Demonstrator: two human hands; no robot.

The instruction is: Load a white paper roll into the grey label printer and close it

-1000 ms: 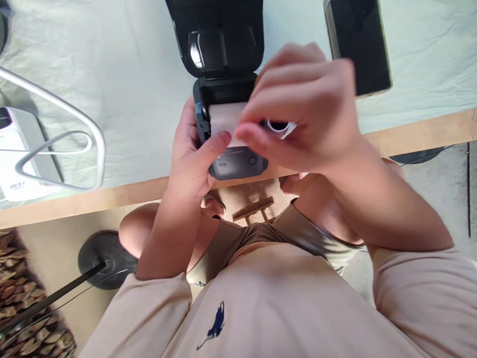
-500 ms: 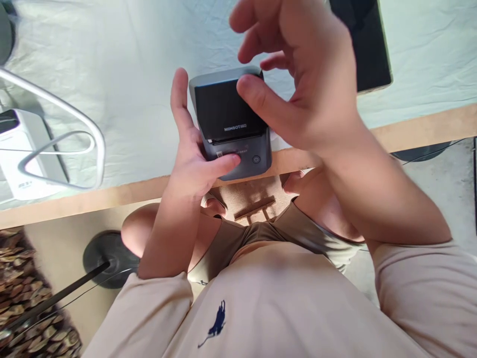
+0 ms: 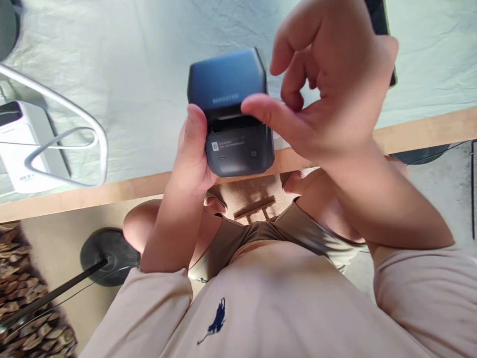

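Observation:
A dark label printer (image 3: 240, 154) with NIIMBOT lettering is held over the table's front edge. Its lid (image 3: 227, 79) is tilted up, and a dark gap shows between lid and body. My left hand (image 3: 194, 154) grips the printer from its left side, thumb along the edge; the other fingers are hidden behind it. At the right, the thumb of my right hand (image 3: 316, 94) reaches to the lid's lower right edge and seems to touch it. The other fingers of that hand are loosely bent, apart from the thumb, with nothing between them.
A pale cloth (image 3: 141, 99) covers the table, whose wooden edge (image 3: 149, 186) runs across. On the left stand a white box-shaped device (image 3: 26, 164) and a thick white cable (image 3: 102, 149). A black flat device (image 3: 378, 15) lies partly behind my right hand. Below is a round black stand base (image 3: 108, 268).
The printer's lid has lifted and tipped back, opening a gap. My left thumb has moved off the front to the side. My right hand has turned and shifted right, fingers more bent.

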